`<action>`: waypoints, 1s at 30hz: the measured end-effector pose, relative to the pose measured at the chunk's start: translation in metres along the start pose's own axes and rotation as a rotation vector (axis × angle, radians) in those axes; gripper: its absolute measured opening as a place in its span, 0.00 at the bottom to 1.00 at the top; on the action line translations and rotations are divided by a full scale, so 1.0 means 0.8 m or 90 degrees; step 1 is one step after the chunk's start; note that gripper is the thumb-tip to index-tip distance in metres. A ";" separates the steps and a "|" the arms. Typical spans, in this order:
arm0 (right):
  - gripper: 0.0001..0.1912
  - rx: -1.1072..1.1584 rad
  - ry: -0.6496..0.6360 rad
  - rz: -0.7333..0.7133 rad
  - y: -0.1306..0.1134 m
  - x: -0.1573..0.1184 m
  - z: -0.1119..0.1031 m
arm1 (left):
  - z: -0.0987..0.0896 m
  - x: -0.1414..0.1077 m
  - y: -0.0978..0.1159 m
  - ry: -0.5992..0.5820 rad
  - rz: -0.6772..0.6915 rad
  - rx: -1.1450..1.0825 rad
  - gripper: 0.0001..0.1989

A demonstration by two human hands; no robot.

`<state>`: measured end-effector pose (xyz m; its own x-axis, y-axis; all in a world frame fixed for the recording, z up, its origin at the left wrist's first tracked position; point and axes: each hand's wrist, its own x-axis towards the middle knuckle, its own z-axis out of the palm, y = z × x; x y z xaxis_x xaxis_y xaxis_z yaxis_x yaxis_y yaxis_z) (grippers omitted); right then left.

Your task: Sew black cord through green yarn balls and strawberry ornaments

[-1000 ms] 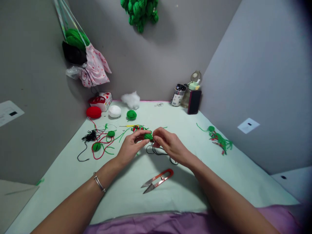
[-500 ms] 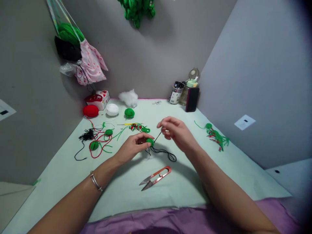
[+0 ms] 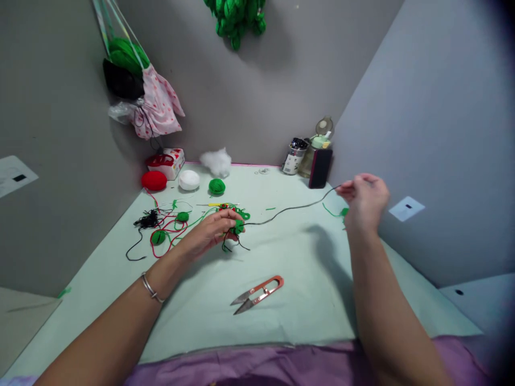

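Between the fingertips of my left hand (image 3: 211, 229) is a small green yarn piece (image 3: 238, 227), partly covered by the fingers. Short black ends dangle below it. A long black yarn (image 3: 286, 210) runs from the piece, in a slack curve, up to my right hand (image 3: 365, 201), which is raised at the right with its fingers pinched on the yarn. Whether a needle is in that pinch is hidden. Orange-handled thread snips (image 3: 263, 290) lie on the table in front of my hands, blades pointing left.
Green, red and black strands tangle around small green pieces (image 3: 158, 237) at left. Red (image 3: 154, 180), white (image 3: 189, 180) and green (image 3: 217, 186) yarn balls sit behind, near white stuffing (image 3: 217, 162). A phone (image 3: 321, 169) leans by a bottle. Green items (image 3: 237, 21) hang on the wall.
My right hand has swung far to the right and up, drawing the black yarn out long; its loop on the table is gone. My left hand shifted slightly left with the green piece.
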<state>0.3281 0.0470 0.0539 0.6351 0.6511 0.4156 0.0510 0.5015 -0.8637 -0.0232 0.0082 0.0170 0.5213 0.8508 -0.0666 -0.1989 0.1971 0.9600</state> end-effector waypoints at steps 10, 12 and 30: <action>0.09 -0.275 -0.694 -0.004 -0.022 -0.160 0.082 | 0.011 0.001 -0.003 0.035 -0.016 -0.002 0.13; 0.07 -0.289 -0.720 -0.040 -0.020 -0.166 0.082 | 0.011 0.001 -0.005 0.031 -0.014 0.010 0.12; 0.09 -0.605 -0.468 -0.066 0.031 -0.063 0.035 | 0.009 -0.001 -0.002 0.037 0.025 0.034 0.11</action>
<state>0.2758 0.0424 0.0194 0.0188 0.9564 0.2913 0.8191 0.1523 -0.5531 -0.0174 0.0038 0.0174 0.4646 0.8845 -0.0432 -0.1727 0.1383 0.9752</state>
